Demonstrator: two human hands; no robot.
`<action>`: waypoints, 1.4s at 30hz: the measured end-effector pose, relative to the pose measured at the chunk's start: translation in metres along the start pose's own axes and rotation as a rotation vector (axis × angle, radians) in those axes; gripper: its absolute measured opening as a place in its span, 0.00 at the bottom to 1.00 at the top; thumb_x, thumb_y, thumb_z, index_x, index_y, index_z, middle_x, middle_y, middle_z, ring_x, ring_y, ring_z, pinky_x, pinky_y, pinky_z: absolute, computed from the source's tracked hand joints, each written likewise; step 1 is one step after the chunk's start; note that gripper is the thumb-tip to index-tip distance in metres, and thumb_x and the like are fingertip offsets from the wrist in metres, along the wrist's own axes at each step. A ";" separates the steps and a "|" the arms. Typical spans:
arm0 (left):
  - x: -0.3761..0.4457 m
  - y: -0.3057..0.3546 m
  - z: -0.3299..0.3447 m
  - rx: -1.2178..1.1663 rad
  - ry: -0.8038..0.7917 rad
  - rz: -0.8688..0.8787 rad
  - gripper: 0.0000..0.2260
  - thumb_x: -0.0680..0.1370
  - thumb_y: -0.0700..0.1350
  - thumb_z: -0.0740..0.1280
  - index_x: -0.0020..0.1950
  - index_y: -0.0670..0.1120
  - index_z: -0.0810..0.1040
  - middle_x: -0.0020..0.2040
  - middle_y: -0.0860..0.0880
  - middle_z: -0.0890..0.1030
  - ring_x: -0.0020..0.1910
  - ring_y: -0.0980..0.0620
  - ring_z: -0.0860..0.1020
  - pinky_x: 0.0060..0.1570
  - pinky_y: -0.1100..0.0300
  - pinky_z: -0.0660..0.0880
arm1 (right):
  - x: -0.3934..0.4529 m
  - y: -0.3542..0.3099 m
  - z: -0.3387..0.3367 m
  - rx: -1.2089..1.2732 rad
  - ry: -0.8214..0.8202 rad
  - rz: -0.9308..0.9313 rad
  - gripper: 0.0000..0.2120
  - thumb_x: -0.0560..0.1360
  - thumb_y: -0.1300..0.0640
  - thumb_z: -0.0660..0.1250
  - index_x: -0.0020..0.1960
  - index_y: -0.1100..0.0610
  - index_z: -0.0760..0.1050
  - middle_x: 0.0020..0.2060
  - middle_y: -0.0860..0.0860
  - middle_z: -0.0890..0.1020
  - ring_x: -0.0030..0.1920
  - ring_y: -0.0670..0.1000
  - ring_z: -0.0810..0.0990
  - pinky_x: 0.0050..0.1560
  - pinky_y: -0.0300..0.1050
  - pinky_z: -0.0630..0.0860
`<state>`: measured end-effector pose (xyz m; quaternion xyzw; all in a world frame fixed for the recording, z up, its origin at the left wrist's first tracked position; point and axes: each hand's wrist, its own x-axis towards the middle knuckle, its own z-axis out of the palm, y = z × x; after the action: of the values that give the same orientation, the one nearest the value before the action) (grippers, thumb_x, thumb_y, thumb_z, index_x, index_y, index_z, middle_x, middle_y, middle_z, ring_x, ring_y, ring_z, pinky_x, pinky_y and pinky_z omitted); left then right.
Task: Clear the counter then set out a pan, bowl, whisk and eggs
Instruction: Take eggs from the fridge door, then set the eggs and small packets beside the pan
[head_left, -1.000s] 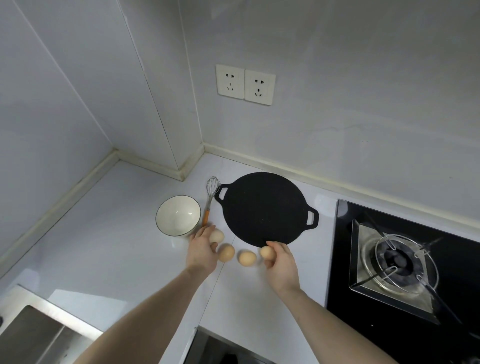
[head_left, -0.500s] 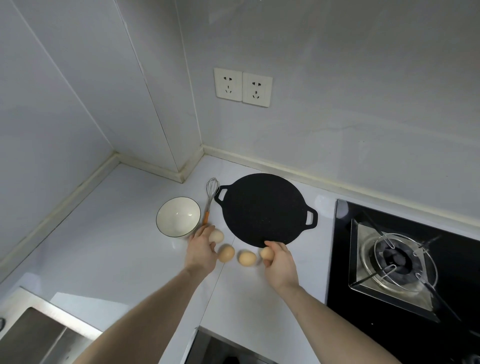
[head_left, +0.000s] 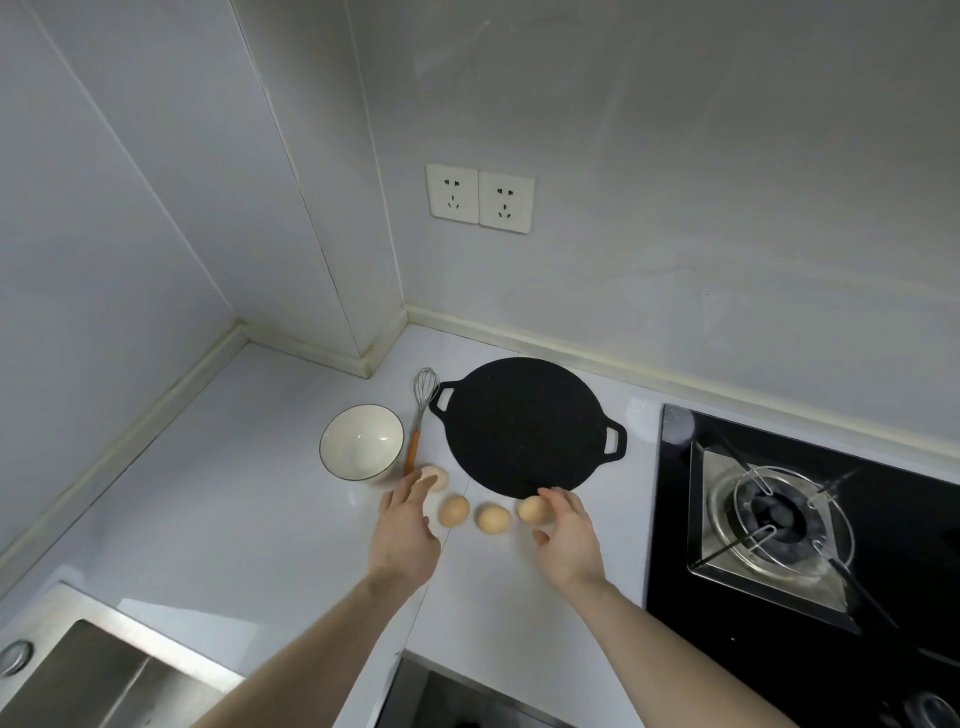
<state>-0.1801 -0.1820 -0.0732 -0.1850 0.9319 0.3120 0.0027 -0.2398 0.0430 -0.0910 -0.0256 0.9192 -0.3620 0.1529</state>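
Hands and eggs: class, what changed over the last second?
Both hands let go: the left hand opened off the leftmost tan egg, the right hand off the rightmost tan egg. Eggs, white bowl, round black pan stayed put.

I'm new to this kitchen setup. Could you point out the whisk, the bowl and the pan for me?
whisk (head_left: 414, 447): head view, on its orange handle.
bowl (head_left: 358, 441): head view, on its white inside.
pan (head_left: 524, 426): head view, on the middle of its black surface.
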 end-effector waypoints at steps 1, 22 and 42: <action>-0.013 0.004 -0.003 0.000 0.000 0.009 0.28 0.77 0.33 0.62 0.76 0.51 0.68 0.77 0.54 0.65 0.71 0.48 0.65 0.69 0.55 0.69 | -0.007 -0.001 -0.004 0.004 0.008 0.002 0.26 0.77 0.65 0.65 0.73 0.51 0.69 0.72 0.46 0.68 0.69 0.52 0.72 0.68 0.46 0.72; -0.109 0.069 -0.038 0.093 -0.197 0.384 0.23 0.79 0.41 0.64 0.74 0.54 0.69 0.76 0.56 0.65 0.75 0.52 0.62 0.72 0.60 0.64 | -0.156 -0.014 -0.082 0.046 0.106 -0.013 0.29 0.76 0.62 0.69 0.74 0.45 0.68 0.72 0.42 0.69 0.72 0.45 0.69 0.69 0.32 0.62; -0.260 0.255 0.023 0.043 -0.235 0.608 0.24 0.78 0.37 0.63 0.73 0.55 0.71 0.75 0.58 0.67 0.72 0.55 0.63 0.75 0.61 0.61 | -0.319 0.093 -0.242 0.121 0.228 -0.069 0.28 0.77 0.57 0.70 0.75 0.44 0.68 0.71 0.39 0.71 0.69 0.41 0.70 0.69 0.35 0.67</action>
<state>-0.0291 0.1080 0.0878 0.1391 0.9442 0.2978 0.0208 -0.0027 0.3211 0.0967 -0.0067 0.9056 -0.4225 0.0363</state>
